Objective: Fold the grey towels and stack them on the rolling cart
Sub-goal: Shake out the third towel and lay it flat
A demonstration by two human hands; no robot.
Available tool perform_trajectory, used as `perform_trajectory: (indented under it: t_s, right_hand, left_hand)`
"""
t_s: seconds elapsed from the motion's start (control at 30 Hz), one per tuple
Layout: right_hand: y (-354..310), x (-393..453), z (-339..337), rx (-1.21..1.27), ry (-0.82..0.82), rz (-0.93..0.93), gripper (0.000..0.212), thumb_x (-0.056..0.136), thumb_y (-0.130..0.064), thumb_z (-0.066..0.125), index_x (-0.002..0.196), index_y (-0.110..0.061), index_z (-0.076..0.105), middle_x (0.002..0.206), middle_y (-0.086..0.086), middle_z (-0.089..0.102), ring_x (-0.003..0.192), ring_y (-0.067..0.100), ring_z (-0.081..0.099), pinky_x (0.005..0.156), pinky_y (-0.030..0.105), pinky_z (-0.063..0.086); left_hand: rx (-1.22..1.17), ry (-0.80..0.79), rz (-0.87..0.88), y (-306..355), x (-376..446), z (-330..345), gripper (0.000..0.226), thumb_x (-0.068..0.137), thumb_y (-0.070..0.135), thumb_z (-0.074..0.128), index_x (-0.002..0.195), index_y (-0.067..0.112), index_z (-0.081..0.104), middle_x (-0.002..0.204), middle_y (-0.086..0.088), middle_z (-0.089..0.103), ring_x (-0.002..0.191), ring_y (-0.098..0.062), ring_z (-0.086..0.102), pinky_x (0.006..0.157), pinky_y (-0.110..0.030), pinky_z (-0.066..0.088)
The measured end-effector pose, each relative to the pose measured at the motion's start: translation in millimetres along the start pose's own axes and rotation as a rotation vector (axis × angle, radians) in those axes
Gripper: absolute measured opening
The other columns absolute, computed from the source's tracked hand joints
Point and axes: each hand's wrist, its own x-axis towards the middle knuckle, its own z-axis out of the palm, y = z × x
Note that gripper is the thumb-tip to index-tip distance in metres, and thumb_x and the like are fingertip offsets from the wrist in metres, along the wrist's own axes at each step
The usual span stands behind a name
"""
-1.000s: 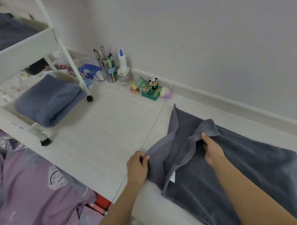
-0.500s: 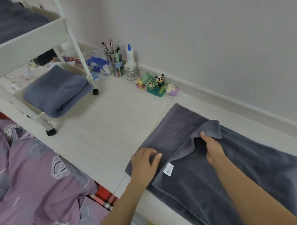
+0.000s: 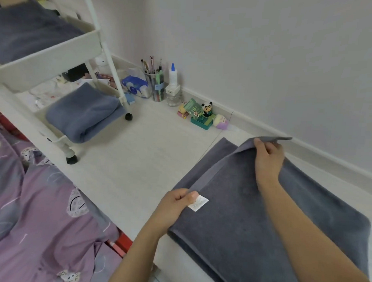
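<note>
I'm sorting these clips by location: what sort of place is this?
Probably a bedroom at home: purple patterned bedding beside a white desk top, a white rolling cart holding folded grey-blue towels, and a clear cup of pens with small toy figurines along the wall.

Two bare forearms are showing from the bottom edge of the view, each ending in a bare hand: the left hand (image 3: 174,203) and the right hand (image 3: 267,159). No sleeve, cuff, glove, watch, ring or band is showing on either arm as far as the frame reaches. The fingernails are looking short and unpainted.
</note>
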Motion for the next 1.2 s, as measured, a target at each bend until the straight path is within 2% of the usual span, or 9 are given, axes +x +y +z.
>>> perform_trajectory:
  t_s: [0.13, 0.23, 0.4, 0.53, 0.67, 0.77, 0.87, 1.03, 1.2]
  right_hand:
    - [37, 21, 53, -0.668, -0.39, 0.018, 0.04, 0.095, -0.046, 0.041, 0.119, -0.024, 0.064, 0.143, 0.006, 0.039, 0.133, 0.033, 0.027, 0.111, 0.046, 0.018]
    - [68, 30, 62, -0.879, -0.568, 0.01, 0.04, 0.098, -0.044, 0.034, 0.135, -0.036, 0.047, 0.155, 0.003, 0.021, 0.14, 0.031, 0.016, 0.114, 0.047, 0.011]
    - [81, 57, 62, -1.0, -0.557, -0.088, 0.051, 0.097, -0.043, 0.038, 0.146, -0.033, 0.027, 0.156, 0.005, 0.018, 0.141, 0.032, 0.016, 0.113, 0.047, 0.013]
    - [81, 74, 70, -0.993, -0.454, -0.13, 0.047, 0.095, -0.039, 0.045, 0.14, -0.025, 0.039, 0.142, 0.012, 0.039, 0.129, 0.035, 0.032, 0.107, 0.045, 0.022]
    - [82, 84, 75, -0.958, -0.329, -0.177, 0.032, 0.094, -0.035, 0.05, 0.115, -0.013, 0.058, 0.116, 0.015, 0.057, 0.108, 0.034, 0.048, 0.092, 0.042, 0.035]
    - [82, 87, 71, -0.867, -0.343, -0.125, 0.027, 0.097, -0.032, 0.043, 0.102, -0.007, 0.053, 0.091, 0.013, 0.061, 0.084, 0.034, 0.056, 0.069, 0.035, 0.04]
    - [76, 95, 66, -0.86, -0.23, -0.128, 0.024, 0.098, -0.032, 0.04, 0.1, -0.009, 0.048, 0.076, 0.01, 0.055, 0.071, 0.032, 0.053, 0.064, 0.034, 0.037]
    - [81, 107, 70, -1.035, -0.435, -0.034, 0.026, 0.098, -0.037, 0.042, 0.11, -0.016, 0.051, 0.099, 0.012, 0.063, 0.085, 0.031, 0.055, 0.068, 0.032, 0.04]
    - [87, 105, 70, -0.943, -0.367, -0.012, 0.029, 0.098, -0.037, 0.041, 0.114, -0.015, 0.052, 0.108, 0.014, 0.063, 0.098, 0.035, 0.058, 0.071, 0.032, 0.038]
  left_hand:
    - [0.563, 0.393, -0.056, -30, 25, -25, 0.031, 0.095, 0.039, 0.051, 0.077, 0.015, 0.06, 0.073, 0.006, 0.061, 0.075, -0.017, 0.058, 0.063, -0.024, 0.04]
    - [0.839, 0.393, -0.156, -50, 34, -26, 0.034, 0.095, 0.051, 0.041, 0.091, 0.019, 0.053, 0.091, 0.003, 0.061, 0.087, -0.022, 0.058, 0.076, -0.031, 0.044]
    - [1.061, 0.44, -0.098, -63, 39, -21, 0.035, 0.096, 0.049, 0.038, 0.106, 0.018, 0.053, 0.102, 0.004, 0.059, 0.096, -0.019, 0.056, 0.079, -0.029, 0.039]
    - [1.057, 0.503, -0.049, -66, 41, -18, 0.03, 0.099, 0.039, 0.036, 0.099, 0.017, 0.057, 0.097, 0.003, 0.06, 0.092, -0.019, 0.056, 0.072, -0.026, 0.034]
    - [0.806, 0.495, -0.028, -63, 46, -15, 0.025, 0.101, 0.032, 0.037, 0.09, 0.019, 0.056, 0.085, 0.006, 0.056, 0.076, -0.017, 0.054, 0.065, -0.025, 0.035]
    - [0.697, 0.488, -0.026, -56, 44, -13, 0.025, 0.101, 0.033, 0.036, 0.08, 0.025, 0.047, 0.072, 0.009, 0.054, 0.065, -0.012, 0.052, 0.055, -0.022, 0.033]
    - [0.513, 0.511, -0.081, -53, 45, -14, 0.03, 0.1, 0.03, 0.039, 0.074, 0.018, 0.05, 0.065, 0.004, 0.056, 0.059, -0.01, 0.05, 0.055, -0.023, 0.036]
    - [0.976, 0.368, -0.259, -54, 57, -13, 0.033, 0.102, 0.037, 0.027, 0.103, 0.016, 0.052, 0.097, -0.001, 0.066, 0.09, -0.021, 0.061, 0.068, -0.029, 0.039]
    - [1.194, 0.387, -0.224, -53, 57, -9, 0.034, 0.103, 0.037, 0.019, 0.113, 0.019, 0.047, 0.1, 0.002, 0.066, 0.09, -0.019, 0.064, 0.064, -0.027, 0.035]
